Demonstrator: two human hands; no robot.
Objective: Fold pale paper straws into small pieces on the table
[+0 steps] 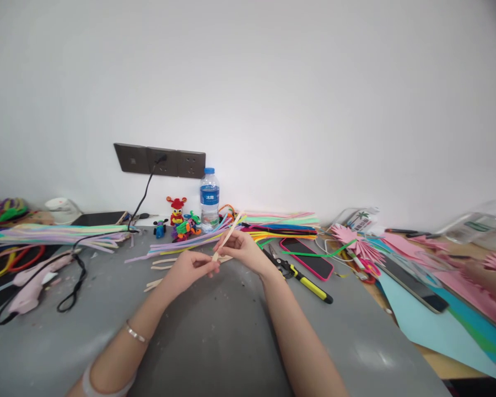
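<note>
A cream-coloured strip (233, 231) is pinched between my two hands above the grey mat (219, 336). My left hand (193, 269) holds its lower end with thumb and fingers closed. Close beside it, my right hand (242, 249) has its fingers closed on the same strip, whose free end points up and to the right. More cream strips (162, 264) lie behind and left of my left hand. Bundles of coloured strips (283, 229) lie beyond both hands.
A water bottle (209, 201) and small colourful figures (176, 212) stand near the wall. Yellow-handled pliers (310, 285) and a pink-edged phone (308, 258) lie at the right. At left rests a pink glue gun (31, 286) with a black cord. Another person's hand (485, 281) is at far right.
</note>
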